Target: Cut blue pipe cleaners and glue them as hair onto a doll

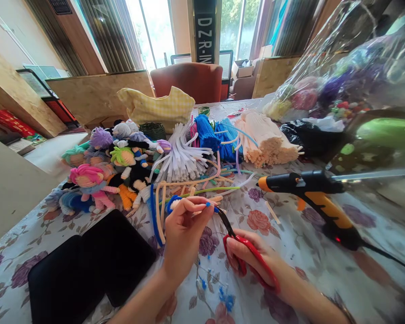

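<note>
The thumb and index finger of your left hand [185,229] were closed in a narrow pinch on a small, bright blue, fuzzy piece [208,204], which lay right at the fingertips, with blue also showing at the blades. Your right hand [256,254] was curled around the scissors with red looped handles and dark, slim blades [228,224], the thumb and fingers at the loops. The blades pointed up toward your left fingertips, their tips just beside the pinch; how far they were parted was too small to tell.

Below your hands, fluffy blue clippings [227,299] were scattered on the smooth, pale tablecloth printed with flowers [6,288]. Just beyond your left hand lay soft, bendy strips in blue, peach and green [153,216]. Farther back stood bundles of fuzzy stems, white [185,157], blue [206,132] and peach [268,139]. To the left were piled small, plush-textured dolls with bright hair [87,177], behind two flat, black, rectangular objects [118,256]. The black and orange glue gun [312,183] rested to the right of the scissors, a small red light glowing on it.
</note>
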`<state>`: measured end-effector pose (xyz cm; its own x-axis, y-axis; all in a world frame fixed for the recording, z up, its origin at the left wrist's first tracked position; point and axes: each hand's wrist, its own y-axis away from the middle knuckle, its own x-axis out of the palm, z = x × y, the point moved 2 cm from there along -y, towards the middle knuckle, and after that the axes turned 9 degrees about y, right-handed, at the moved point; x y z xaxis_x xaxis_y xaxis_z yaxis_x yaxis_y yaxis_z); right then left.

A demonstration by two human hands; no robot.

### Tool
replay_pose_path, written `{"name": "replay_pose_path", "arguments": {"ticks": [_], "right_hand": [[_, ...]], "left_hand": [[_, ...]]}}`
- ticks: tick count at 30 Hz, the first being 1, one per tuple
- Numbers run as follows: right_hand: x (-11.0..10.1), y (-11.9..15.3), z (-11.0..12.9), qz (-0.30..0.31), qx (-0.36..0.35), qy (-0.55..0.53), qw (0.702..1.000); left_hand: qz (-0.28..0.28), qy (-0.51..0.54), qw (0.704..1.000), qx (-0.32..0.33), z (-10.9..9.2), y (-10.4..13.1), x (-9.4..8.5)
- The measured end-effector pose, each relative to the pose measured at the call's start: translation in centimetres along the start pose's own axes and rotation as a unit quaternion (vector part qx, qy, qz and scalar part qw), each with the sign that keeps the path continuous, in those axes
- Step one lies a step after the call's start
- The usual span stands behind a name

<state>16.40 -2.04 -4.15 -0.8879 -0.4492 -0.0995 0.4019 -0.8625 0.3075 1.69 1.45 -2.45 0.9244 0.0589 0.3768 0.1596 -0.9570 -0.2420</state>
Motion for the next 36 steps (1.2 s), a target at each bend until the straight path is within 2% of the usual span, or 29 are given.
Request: {"name": "replay_pose_path", "arguments": {"ticks": [6,14,22,36], "right_hand": [[0.0,-0.1,-0.6,0.009,-0.006,-0.006,1.0],[0.1,0.1,-0.2,0.009,-0.017,-0.028,0.999],[0.3,-0.1,-0.8,-0.005,-0.005,-0.042,0.999],[0.4,0.7,0.4,-0.002,-0.007,-0.02,1.0]], "left_hand": [[-0.013,-0.002,1.0,0.009,0.0,-0.1,-0.1],[-0.023,-0.028,0.999,0.006,0.0,-0.2,-0.4],[0.023,-0.024,0.999,0.002,0.0,-0.2,-0.2],[0.039,-0.008,0.999,0.016,0.1,-0.2,-0.3]]}}
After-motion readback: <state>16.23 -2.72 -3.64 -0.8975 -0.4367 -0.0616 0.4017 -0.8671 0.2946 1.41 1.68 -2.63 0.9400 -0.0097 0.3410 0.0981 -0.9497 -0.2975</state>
